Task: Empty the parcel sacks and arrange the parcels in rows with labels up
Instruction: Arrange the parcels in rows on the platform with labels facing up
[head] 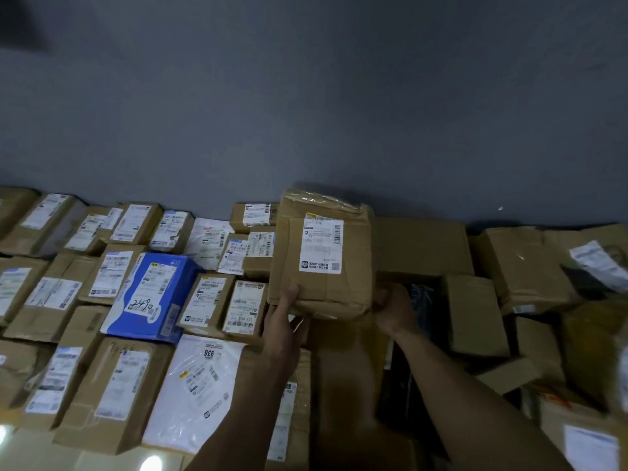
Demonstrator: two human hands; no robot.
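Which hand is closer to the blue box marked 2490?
Left. The left hand holds the brown parcel at its left corner, right of the blue box; the right hand holds its right side.

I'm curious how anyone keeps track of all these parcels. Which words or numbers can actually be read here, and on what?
"2490": handwritten on the label of the blue box.
"936": printed on the white mailer bag.
The label on the brown parcel, held by the left hand and the right hand, has a barcode and print too blurred to read.
All other labels are too small or blurred.
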